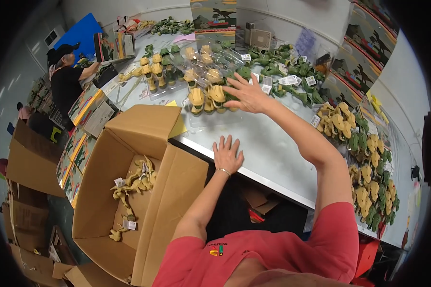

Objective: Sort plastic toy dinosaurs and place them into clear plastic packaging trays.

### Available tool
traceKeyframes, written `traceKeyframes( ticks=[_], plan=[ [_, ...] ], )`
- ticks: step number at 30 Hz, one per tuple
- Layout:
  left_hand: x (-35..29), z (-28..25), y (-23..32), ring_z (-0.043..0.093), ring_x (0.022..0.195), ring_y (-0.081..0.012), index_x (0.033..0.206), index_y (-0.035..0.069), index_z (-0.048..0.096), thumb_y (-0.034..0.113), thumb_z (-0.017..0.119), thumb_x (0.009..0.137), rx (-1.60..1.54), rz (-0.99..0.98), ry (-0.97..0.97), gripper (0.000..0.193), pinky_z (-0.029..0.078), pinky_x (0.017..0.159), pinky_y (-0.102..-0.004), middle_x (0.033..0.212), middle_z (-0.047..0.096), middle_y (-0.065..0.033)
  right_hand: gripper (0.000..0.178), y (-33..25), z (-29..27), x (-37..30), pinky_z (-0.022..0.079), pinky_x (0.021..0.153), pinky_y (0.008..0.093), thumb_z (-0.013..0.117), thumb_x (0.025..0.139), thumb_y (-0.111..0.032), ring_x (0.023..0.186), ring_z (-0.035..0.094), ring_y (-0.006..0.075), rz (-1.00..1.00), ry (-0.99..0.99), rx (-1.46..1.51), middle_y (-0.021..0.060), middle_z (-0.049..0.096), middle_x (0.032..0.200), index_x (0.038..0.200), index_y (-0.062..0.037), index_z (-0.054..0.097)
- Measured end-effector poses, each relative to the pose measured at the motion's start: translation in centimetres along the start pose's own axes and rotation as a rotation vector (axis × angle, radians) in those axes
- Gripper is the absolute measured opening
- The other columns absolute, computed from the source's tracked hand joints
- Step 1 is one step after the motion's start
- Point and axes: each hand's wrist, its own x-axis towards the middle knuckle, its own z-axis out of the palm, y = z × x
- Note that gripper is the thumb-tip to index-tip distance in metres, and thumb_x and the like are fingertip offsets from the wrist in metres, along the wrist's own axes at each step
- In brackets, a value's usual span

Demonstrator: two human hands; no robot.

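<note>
My left hand lies flat on the table's front edge with its fingers spread and nothing in it. Farther in, my right hand reaches over the table, fingers stretched out, with its fingertips beside a tan toy dinosaur; whether they touch it I cannot tell. More tan dinosaur toys stand in rows around clear plastic trays. Just behind my right hand, green toy dinosaurs lie in a loose heap, some with white tags.
An open cardboard box to my left holds several tan dinosaurs. Tan and green toys crowd the table's right side. Printed cartons stack at the back right. A co-worker stands at the far left.
</note>
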Motion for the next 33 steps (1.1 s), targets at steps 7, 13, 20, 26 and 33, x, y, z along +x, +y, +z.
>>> traceKeyframes(
  ticks=[7, 13, 20, 26, 33],
  plan=[
    [0.8, -0.3, 0.6, 0.035, 0.123, -0.0371, 0.118, 0.014, 0.055, 0.033, 0.057, 0.076, -0.027, -0.001, -0.014, 0.046, 0.023, 0.099, -0.0574, 0.131, 0.045, -0.0138, 0.041, 8.9, -1.4, 10.5, 0.013, 0.104, 0.0643, 0.043, 0.091, -0.019, 0.134, 0.027, 0.0307, -0.044, 0.43, 0.396, 0.009, 0.035, 0.142, 0.132, -0.0217, 0.043],
    [-0.1, -0.9, -0.8, 0.034, 0.123, -0.0367, 0.119, 0.013, 0.054, 0.032, 0.057, 0.075, -0.04, -0.057, -0.015, 0.047, 0.023, 0.1, -0.0565, 0.132, 0.044, -0.0143, 0.029, 4.3, -3.6, 17.3, 0.019, 0.096, 0.0702, 0.046, 0.084, -0.011, 0.114, 0.052, 0.0289, 0.306, -0.1, 0.181, 0.0068, 0.064, 0.108, 0.099, -0.0208, 0.069],
    [0.7, -0.5, 0.4, 0.033, 0.125, -0.038, 0.119, 0.011, 0.055, 0.032, 0.057, 0.075, -0.07, -0.019, -0.036, 0.048, 0.022, 0.1, -0.058, 0.131, 0.043, -0.0157, 0.062, -4.6, -7.9, 23.3, 0.028, 0.1, 0.0589, 0.051, 0.082, -0.053, 0.128, 0.036, 0.0262, 0.065, 0.67, 0.256, 0.0068, 0.037, 0.142, 0.136, -0.0234, 0.04],
    [0.6, 0.6, -0.6, 0.033, 0.125, -0.037, 0.119, 0.012, 0.055, 0.033, 0.058, 0.074, -0.093, -0.038, -0.064, 0.05, 0.021, 0.1, -0.0604, 0.13, 0.044, -0.0145, 0.056, -12.4, -5.9, 20.9, 0.006, 0.093, 0.0782, 0.043, 0.082, -0.064, 0.134, 0.024, 0.0328, -0.002, -0.066, 0.187, 0.0025, 0.047, 0.133, 0.119, -0.0253, 0.059],
    [0.9, -0.7, 0.8, 0.037, 0.123, -0.0352, 0.119, 0.015, 0.055, 0.034, 0.056, 0.076, 0.026, -0.023, -0.06, 0.047, 0.024, 0.1, -0.057, 0.131, 0.044, -0.011, 0.03, 2.0, -3.6, 10.3, 0.042, 0.089, 0.0454, 0.061, 0.075, -0.031, 0.099, 0.059, 0.0243, 0.044, 0.4, 0.431, 0.0057, 0.064, 0.103, 0.1, -0.0169, 0.066]
  ],
)
